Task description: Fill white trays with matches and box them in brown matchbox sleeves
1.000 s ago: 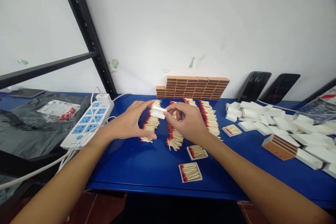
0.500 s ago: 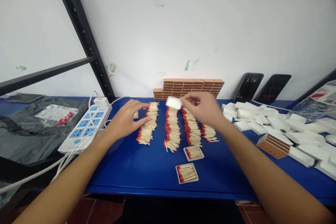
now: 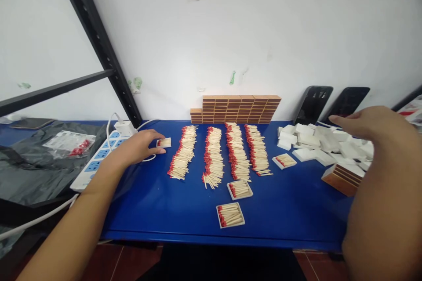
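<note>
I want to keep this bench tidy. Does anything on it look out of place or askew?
Yes. The white boxes at the right lie in a loose, jumbled heap, and a bundle of brown boxes sits tilted at its near edge. The match rows are neat.

The person is working bare-handed: the left hand [image 3: 136, 149] and the right hand [image 3: 372, 125] are showing uncovered, and both forearms are showing bare too.

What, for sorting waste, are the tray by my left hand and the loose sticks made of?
Tray: probably thin white cardboard, matte, with low folded walls. Sticks: pale bare wood, it seems, each with a red tip, likely a match head.
</note>
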A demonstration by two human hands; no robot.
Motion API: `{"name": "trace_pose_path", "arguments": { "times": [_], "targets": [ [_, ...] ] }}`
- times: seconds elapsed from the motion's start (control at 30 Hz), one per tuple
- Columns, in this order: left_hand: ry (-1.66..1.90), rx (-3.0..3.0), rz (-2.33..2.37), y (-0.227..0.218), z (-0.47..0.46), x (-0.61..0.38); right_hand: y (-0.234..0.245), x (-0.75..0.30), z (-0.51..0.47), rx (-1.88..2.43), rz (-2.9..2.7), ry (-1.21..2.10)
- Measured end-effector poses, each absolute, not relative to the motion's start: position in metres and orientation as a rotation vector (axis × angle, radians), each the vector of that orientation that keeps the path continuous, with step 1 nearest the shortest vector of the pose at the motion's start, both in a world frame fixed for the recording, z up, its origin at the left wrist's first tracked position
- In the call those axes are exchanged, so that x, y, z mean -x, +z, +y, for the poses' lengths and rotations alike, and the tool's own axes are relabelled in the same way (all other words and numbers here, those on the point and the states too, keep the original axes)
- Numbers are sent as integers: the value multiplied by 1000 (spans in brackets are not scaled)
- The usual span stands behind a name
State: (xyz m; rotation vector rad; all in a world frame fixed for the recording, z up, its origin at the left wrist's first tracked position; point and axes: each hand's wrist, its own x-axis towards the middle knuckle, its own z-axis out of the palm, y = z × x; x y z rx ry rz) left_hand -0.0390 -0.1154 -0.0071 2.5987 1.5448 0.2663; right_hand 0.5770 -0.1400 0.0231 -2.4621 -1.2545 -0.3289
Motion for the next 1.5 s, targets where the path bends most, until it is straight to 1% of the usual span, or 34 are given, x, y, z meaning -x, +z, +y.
{"name": "trace_pose_path", "arguments": {
  "times": [0.03,0.07,0.13,0.27,0.43,0.57,0.67,0.73,0.8,0.87,0.97,1.1,1.3,1.5],
  "targets": [
    [253,-2591,1549,-7,-115,39,27,-564,-142,2499,-1250,-193],
    [248,-2580,1560,-6,-114,40,32,-550,-144,2497,-1250,-128],
    [256,-2552,1579,-6,-114,39,42,-522,-149,2491,-1258,-75],
    [289,-2531,1599,-5,-115,34,49,-485,-154,2439,-1259,-84],
    [316,-2520,1629,-7,-113,30,47,-459,-154,2309,-1349,-102],
    [353,-2516,1615,-6,-111,32,41,-432,-152,2080,-1467,-96],
    [475,-2524,1528,2,-117,29,30,-400,-151,1898,-1583,-27],
    [592,-2506,1437,9,-125,22,21,-372,-153,1770,-1698,78],
    [672,-2470,1351,15,-134,13,10,-341,-157,1456,-1835,316],
    [708,-2466,1244,19,-143,2,0,-313,-161,1253,-1917,554],
    [743,-2506,1117,17,-151,-8,-12,-283,-163,1094,-1926,713],
    [758,-2585,1065,13,-152,-11,-20,-267,-160,1032,-1927,801],
    [673,-2678,1091,13,-151,-8,-25,-260,-159,1102,-1874,1050],
    [714,-2702,1080,13,-153,-7,-25,-255,-160,1112,-1858,1126]
  ]
}}
